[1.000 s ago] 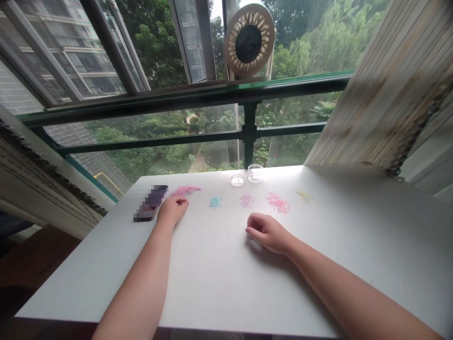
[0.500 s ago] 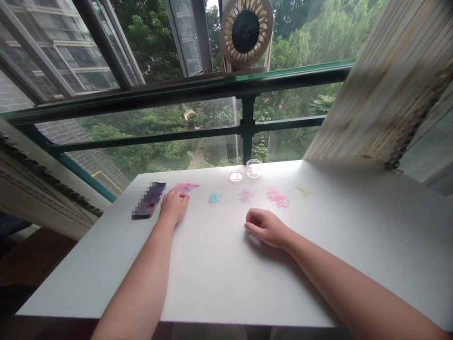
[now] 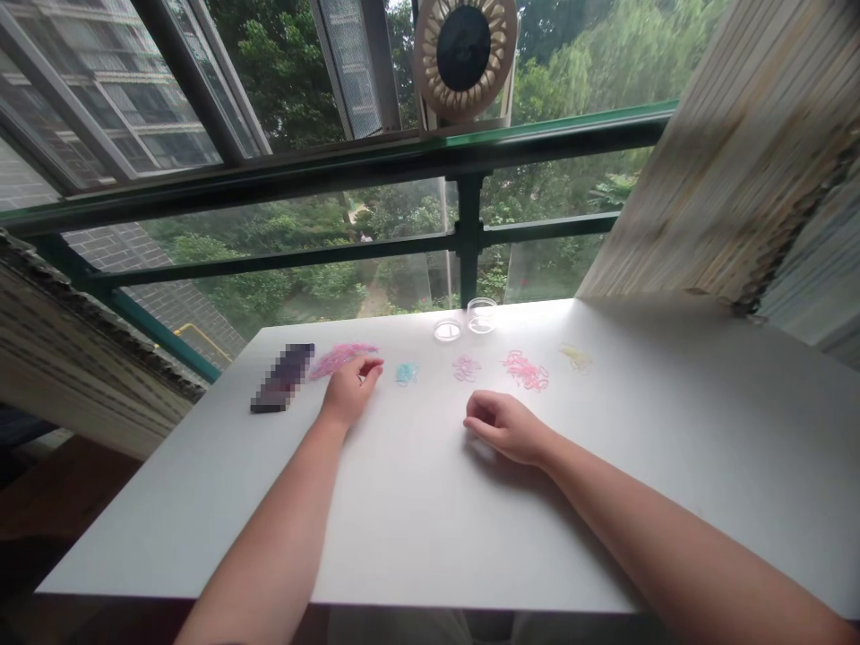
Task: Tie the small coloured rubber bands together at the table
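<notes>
My left hand (image 3: pixel 350 392) is over the table between a mixed, mostly pink pile of small rubber bands (image 3: pixel 339 356) and a small teal pile (image 3: pixel 407 374). Its thumb and fingertips are pinched together; anything between them is too small to make out. Curled in a loose fist, my right hand (image 3: pixel 507 426) rests on the white table, and nothing shows in its hollow. Just beyond it lie a pale purple pile (image 3: pixel 466 367) and a bright pink pile (image 3: pixel 528 371) of bands. A few yellow bands (image 3: pixel 576 358) lie farther right.
A phone (image 3: pixel 282 378), partly pixelated, lies at the left of the white table (image 3: pixel 403 511). Near the far edge are a clear round container (image 3: pixel 482 316) and a clear lid (image 3: pixel 447 331). A round fan (image 3: pixel 463 54) stands above the green railing (image 3: pixel 302 184) by the window.
My left hand has lifted off the mixed pile and shifted right toward the teal bands, uncovering more of the pile. My right hand stays put. The view has tipped slightly downward.
</notes>
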Motion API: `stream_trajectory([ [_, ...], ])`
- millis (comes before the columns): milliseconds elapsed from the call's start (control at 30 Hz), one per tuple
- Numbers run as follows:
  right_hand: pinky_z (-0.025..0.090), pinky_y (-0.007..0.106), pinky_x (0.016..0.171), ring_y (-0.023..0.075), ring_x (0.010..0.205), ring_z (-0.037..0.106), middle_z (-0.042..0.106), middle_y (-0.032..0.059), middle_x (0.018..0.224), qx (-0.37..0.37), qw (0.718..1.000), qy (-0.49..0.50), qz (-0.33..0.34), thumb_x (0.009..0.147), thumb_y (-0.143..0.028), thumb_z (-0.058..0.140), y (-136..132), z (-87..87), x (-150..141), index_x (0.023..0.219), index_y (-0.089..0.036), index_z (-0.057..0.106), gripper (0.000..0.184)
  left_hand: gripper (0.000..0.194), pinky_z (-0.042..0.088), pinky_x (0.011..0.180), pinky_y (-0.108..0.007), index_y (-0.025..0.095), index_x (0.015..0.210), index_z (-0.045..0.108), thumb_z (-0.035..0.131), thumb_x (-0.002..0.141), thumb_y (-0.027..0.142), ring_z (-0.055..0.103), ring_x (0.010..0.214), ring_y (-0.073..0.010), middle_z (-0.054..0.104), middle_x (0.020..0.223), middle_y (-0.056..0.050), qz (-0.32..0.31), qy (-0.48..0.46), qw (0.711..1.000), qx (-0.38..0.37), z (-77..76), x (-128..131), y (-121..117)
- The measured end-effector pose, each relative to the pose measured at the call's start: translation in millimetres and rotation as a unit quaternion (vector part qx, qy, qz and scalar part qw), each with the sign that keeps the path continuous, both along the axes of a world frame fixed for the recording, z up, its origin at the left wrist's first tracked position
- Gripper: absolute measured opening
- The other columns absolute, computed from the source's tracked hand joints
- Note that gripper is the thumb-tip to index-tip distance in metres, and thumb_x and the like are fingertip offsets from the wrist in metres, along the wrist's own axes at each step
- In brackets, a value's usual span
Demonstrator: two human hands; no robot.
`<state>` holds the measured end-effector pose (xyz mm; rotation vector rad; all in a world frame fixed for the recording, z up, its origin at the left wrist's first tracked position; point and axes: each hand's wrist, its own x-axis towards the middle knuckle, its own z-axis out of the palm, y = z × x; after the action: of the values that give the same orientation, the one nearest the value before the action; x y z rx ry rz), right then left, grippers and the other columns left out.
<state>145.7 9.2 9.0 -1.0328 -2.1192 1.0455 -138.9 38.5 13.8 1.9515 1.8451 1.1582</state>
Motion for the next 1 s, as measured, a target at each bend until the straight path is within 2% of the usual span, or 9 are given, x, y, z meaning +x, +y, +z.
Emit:
stream_trajectory([
  [200,0.034,0.023,0.053,0.01,0.056,0.042,0.049,-0.0029,0.062,-0.001,1.0,0.005,0.0,0.078,-0.023,0.051,0.4,-0.8,0.0,0.072,-0.018,0.05,0.008,0.016,0.051,0.069,-0.026,0.017,0.086,0.063,0.055,0.078,0.027,0.064,0.075,-0.0161,0.068,0.081,-0.004,-0.142,-0.055,0.988,-0.035,-0.3,41.9,-15.9],
  [367,0.037,0.024,0.055,0.0099,0.057,0.044,0.051,-0.0026,0.066,-0.009,0.999,0.035,0.001,0.079,-0.026,0.052,0.9,-3.2,0.0,0.083,-0.019,0.051,0.008,0.011,0.05,0.066,-0.025,0.018,0.083,0.063,0.056,0.08,0.026,0.063,0.073,-0.014,0.068,0.08,-0.004,-0.233,-0.063,0.97,-0.02,4.2,72.5,-29.9],
  [467,0.038,0.024,0.056,0.0103,0.058,0.046,0.052,-0.0021,0.068,-0.021,0.998,0.052,0.003,0.081,-0.028,0.051,1.2,-4.9,-0.1,0.09,-0.019,0.051,0.012,0.009,0.048,0.066,-0.026,0.019,0.083,0.064,0.058,0.08,0.024,0.061,0.079,-0.0148,0.068,0.085,-0.005,-0.258,-0.042,0.965,0.016,7.4,82.4,-32.9],
  [600,0.04,0.025,0.059,0.0112,0.059,0.048,0.054,-0.002,0.068,-0.035,0.997,0.065,0.007,0.084,-0.028,0.047,1.3,-5.4,-0.3,0.091,-0.02,0.05,0.012,0.008,0.046,0.067,-0.028,0.02,0.082,0.065,0.059,0.079,0.025,0.058,0.084,-0.0164,0.064,0.087,-0.006,-0.258,-0.007,0.965,0.057,8.9,86.1,-32.2],
  [1000,0.039,0.024,0.056,0.011,0.058,0.047,0.054,-0.0012,0.066,-0.021,0.998,0.062,0.001,0.085,-0.027,0.047,-0.1,-4.8,-0.5,0.082,-0.019,0.051,0.01,0.011,0.047,0.077,-0.029,0.019,0.082,0.067,0.058,0.081,0.026,0.058,0.078,-0.0151,0.063,0.082,-0.006,-0.334,-0.011,0.941,0.046,2.3,90.7,-31.5],
])
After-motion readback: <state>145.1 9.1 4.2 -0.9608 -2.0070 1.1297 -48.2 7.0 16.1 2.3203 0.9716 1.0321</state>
